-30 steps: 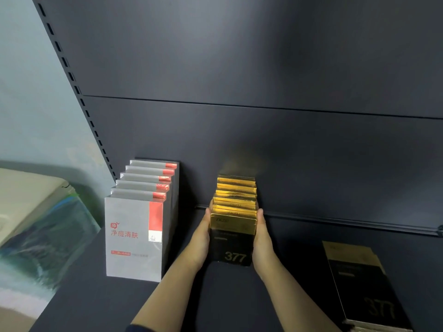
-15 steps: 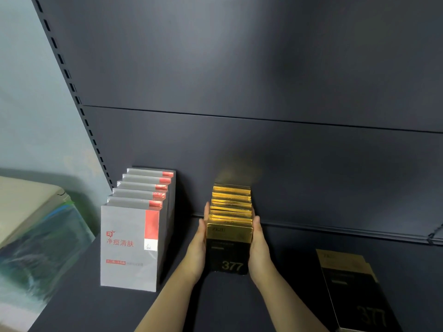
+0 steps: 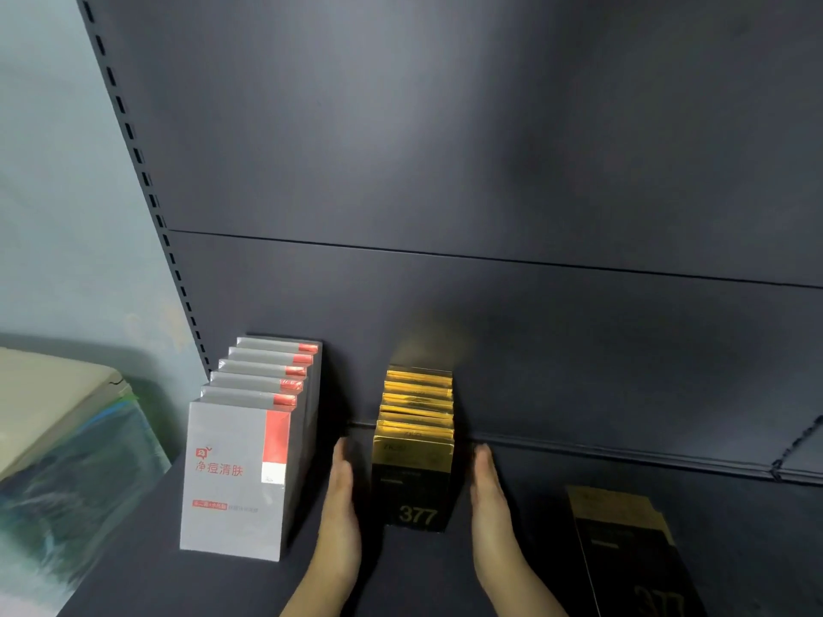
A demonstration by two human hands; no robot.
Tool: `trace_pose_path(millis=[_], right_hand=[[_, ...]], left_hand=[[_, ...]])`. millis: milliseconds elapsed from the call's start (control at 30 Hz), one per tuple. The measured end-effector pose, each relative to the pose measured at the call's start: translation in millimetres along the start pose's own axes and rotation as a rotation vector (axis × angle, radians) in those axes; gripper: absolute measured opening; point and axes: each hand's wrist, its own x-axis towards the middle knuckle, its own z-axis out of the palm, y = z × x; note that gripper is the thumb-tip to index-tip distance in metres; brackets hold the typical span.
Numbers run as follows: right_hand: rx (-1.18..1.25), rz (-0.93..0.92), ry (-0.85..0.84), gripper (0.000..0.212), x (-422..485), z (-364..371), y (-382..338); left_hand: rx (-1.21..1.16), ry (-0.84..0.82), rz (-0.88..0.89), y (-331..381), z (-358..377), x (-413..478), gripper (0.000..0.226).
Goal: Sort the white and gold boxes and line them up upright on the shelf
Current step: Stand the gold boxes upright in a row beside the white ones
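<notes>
Flanking the upright gold boxes point(image 3: 416, 438) on the shelf point(image 3: 222, 585), left hand point(image 3: 343, 496) and right hand point(image 3: 490, 496) are flat, fingers straight, holding nothing, clear of the row. White boxes point(image 3: 249, 460) stand left; flat gold boxes point(image 3: 623, 549) lie lower right. Likely light, stiff, glossy card, slippery: pinch narrow side edges.

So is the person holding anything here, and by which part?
Nothing is held. The left hand and right hand stand open on either side of the upright gold boxes, a gap at each side.
</notes>
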Motion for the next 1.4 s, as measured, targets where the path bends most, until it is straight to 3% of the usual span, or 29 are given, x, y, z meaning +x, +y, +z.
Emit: trace_pose_path(millis=[67,133,200,300,400,500,567,633,700,767,967,1233,1400], right_hand=[[-0.007,-0.022,0.016,0.066,-7,-6,-8],[-0.041,-0.092,0.017,0.062,-11,-14,-16],[-0.128,-0.177,0.016,0.06,-16,-20,-29],[-0.226,-0.288,0.041,0.052,-27,-36,-53],[-0.391,-0.372,0.069,0.033,-37,-68,-72],[-0.853,-0.425,0.218,0.024,-46,-109,-81],[-1.179,-0.275,0.329,0.043,-49,-135,-80],[-1.309,0.004,0.303,0.067,-53,-153,-76],[-1.221,0.124,0.237,0.076,-53,-165,-71],[-1.1,0.079,0.252,0.072,-52,-176,-67],[-0.947,-0.022,0.298,0.027,-52,-185,-63],[-0.621,-0.197,0.277,0.027,-55,-169,-55],[-0.38,-0.169,0.197,0.025,-63,-156,-60]], left_hand=[[0.269,0.154,0.142,3,-3,-14,0.049],[0.384,0.226,0.373,15,4,-31,0.041],[0.373,0.136,0.467,28,24,-49,0.033],[0.451,-0.099,0.455,28,54,-67,0.017],[0.55,-0.313,0.233,6,83,-81,0.021],[0.591,-0.401,-0.113,-26,111,-90,0.02],[0.552,-0.463,-0.351,-36,129,-97,0.04],[0.502,-0.523,-0.502,-37,140,-101,0.055],[0.491,-0.557,-0.493,-37,146,-103,0.046],[0.45,-0.572,-0.408,-37,149,-103,0.027],[0.37,-0.468,-0.297,-34,145,-108,0.016],[0.165,-0.388,-0.379,-18,140,-104,0.003],[0.048,-0.413,-0.415,-13,133,-105,0.003]])
